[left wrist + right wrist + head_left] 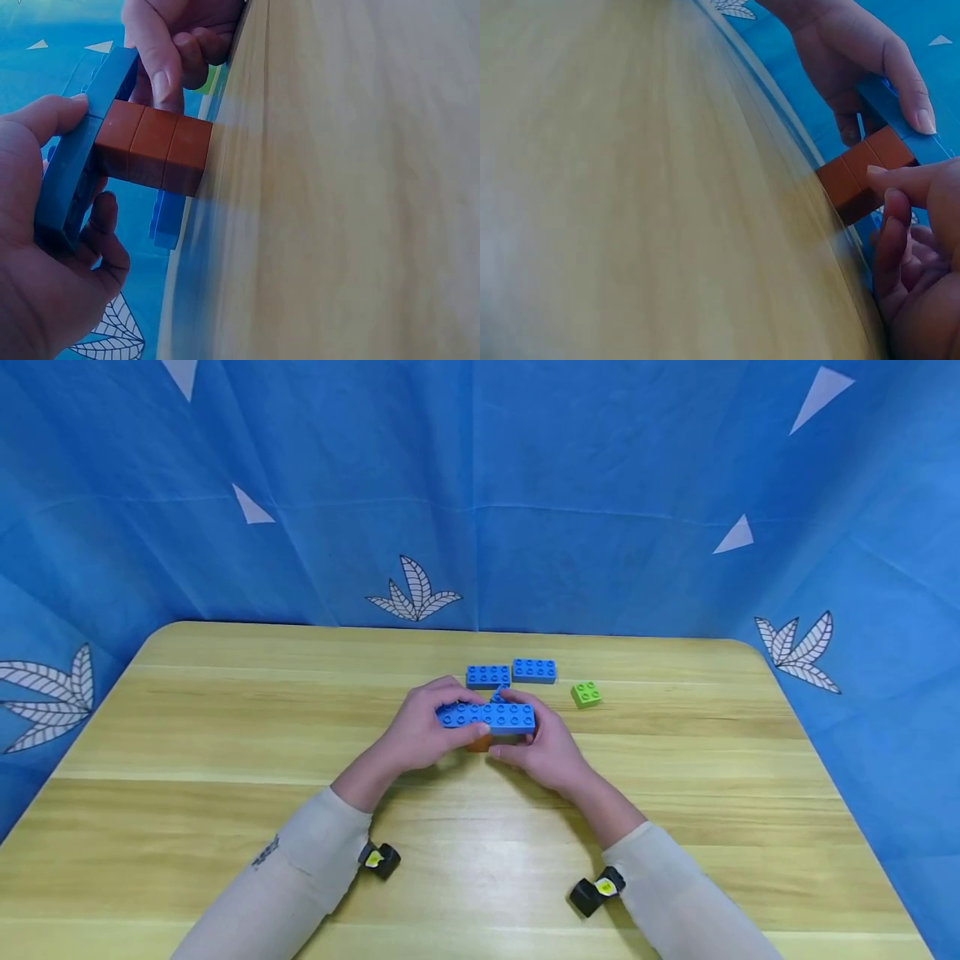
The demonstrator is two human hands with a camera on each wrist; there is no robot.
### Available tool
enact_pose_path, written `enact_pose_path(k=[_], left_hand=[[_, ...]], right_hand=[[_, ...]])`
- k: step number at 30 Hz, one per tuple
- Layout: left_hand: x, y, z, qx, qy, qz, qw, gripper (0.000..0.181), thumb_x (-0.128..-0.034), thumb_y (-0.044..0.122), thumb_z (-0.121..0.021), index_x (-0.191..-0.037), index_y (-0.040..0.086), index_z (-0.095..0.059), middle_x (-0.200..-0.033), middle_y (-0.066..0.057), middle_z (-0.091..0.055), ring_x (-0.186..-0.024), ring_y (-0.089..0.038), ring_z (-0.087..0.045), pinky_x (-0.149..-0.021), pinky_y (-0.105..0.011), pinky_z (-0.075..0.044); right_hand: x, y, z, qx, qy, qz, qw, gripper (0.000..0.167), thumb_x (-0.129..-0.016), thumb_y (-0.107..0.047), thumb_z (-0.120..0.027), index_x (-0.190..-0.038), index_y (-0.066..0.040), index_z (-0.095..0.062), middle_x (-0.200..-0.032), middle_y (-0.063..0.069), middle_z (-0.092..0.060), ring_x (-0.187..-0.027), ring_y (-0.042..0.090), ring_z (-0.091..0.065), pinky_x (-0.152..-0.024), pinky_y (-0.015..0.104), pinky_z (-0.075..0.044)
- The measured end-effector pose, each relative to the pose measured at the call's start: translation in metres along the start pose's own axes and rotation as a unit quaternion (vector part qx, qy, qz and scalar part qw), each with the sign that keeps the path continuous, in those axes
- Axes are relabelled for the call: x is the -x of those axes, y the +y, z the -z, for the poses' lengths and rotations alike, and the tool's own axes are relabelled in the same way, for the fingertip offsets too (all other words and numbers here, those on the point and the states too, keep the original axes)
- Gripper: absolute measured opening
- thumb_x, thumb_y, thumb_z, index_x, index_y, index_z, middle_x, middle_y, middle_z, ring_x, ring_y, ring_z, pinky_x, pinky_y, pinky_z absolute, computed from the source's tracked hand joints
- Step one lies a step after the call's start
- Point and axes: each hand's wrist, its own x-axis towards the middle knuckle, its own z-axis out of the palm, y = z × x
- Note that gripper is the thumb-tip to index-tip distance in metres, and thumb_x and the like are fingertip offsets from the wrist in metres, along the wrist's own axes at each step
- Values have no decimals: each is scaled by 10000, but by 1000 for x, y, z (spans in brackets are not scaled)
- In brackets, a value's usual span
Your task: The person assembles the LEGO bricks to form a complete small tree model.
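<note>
Two blue bricks [501,718] [64,176] lie end to end in a row on top of a stack of three orange-brown bricks [478,744] [154,146] [862,171]. My left hand [423,727] [45,225] grips the left part of the row, thumb along its near side and fingers behind. At the right, my right hand [546,747] [922,247] has its thumb on the orange-brown stack; its other fingers are curled, partly hidden behind the row. A small blue piece [498,695] shows just behind the row in the head view.
Behind the hands, two loose blue bricks [487,676] [534,671] lie near the back of the wooden table [300,693]. A green brick [586,694] is to their right. A blue patterned cloth [480,568] hangs beyond the table's back edge.
</note>
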Motion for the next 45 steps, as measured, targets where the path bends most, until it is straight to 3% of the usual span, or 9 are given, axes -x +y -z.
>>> enact_pose_path(k=[3, 7, 9, 16, 22, 26, 31, 37, 45], left_hand=[[0, 1, 0, 27, 2, 82, 10000, 288, -864, 309, -807, -1117, 186, -750, -1011, 56, -615, -912, -184, -537, -748, -364, -454], [0, 1, -1, 67, 5, 210, 9998, 303, -859, 347, -808, -1124, 211, -752, -1018, 65, -621, -920, -182, -544, -760, -369, -464], [0, 1, -1, 87, -7, 282, 9996, 325, -858, 372, -805, -1140, 220, -750, -1032, 62, -625, -929, -186, -545, -768, -375, -466], [-3, 1, 1, 125, -49, 623, 9980, 489, -846, 413, -807, -1253, 162, -707, -1203, 24, -634, -1074, -206, -553, -893, -395, -472], [-5, 1, 4, 84, -94, 693, 9975, 543, -830, 424, -819, -1277, 144, -691, -1243, -1, -630, -1127, -213, -551, -951, -406, -465], [-7, 0, 8, 157, -93, 510, 9985, 527, -839, 394, -820, -1266, 113, -692, -1179, -37, -650, -1056, -210, -561, -885, -403, -489], [-12, -9, 20, 702, 188, 300, 9969, 384, -949, 293, -704, -1251, 58, -683, -1110, -61, -663, -973, -226, -560, -768, -410, -472], [-24, -23, 33, 1483, 741, 1186, 9790, 344, -995, 258, -636, -1276, 63, -666, -1179, -88, -649, -993, -292, -568, -786, -498, -477], [-45, -39, 29, 1115, 624, 1800, 9753, 389, -927, 169, -734, -1295, 79, -646, -1230, -49, -627, -985, -259, -578, -791, -412, -528]], right_hand=[[-1, 0, 1, 44, 73, -39, 10000, 788, -811, 9, -807, -1498, -73, -431, -1440, 116, -496, -1035, 187, -569, -829, 234, -464], [1, 0, 2, 149, 301, -169, 9993, 757, -813, -26, -820, -1478, -93, -465, -1211, 122, -606, -598, 156, -466, -552, 221, -406], [3, 1, 2, 87, 400, -165, 9990, 725, -822, -49, -820, -1463, -97, -484, -1129, 107, -622, -504, 157, -381, -481, 230, -355], [7, 6, 1, -785, 580, -28, 9952, 530, -888, -83, -774, -1376, -62, -569, -1035, 119, -670, -529, 178, -474, -478, 226, -411], [9, 8, 2, -1339, 724, 214, 9881, 481, -891, -20, -751, -1341, -15, -580, -1069, 160, -640, -544, 184, -494, -497, 233, -438], [10, 8, 4, -1476, 831, 251, 9852, 466, -896, -7, -739, -1331, 17, -574, -1091, 170, -618, -575, 187, -517, -523, 226, -459], [11, 9, 7, -1457, 968, 231, 9843, 476, -895, 3, -737, -1338, 37, -565, -1014, 163, -628, -594, 171, -514, -537, 208, -456], [10, 10, 6, -1480, 1034, 307, 9831, 495, -882, 22, -745, -1342, 43, -565, -992, 163, -631, -585, 173, -502, -522, 210, -445], [10, 11, 5, -1427, 1371, 521, 9788, 544, -846, 69, -761, -1349, 38, -558, -1267, 132, -601, -546, 134, -478, -483, 208, -435]])
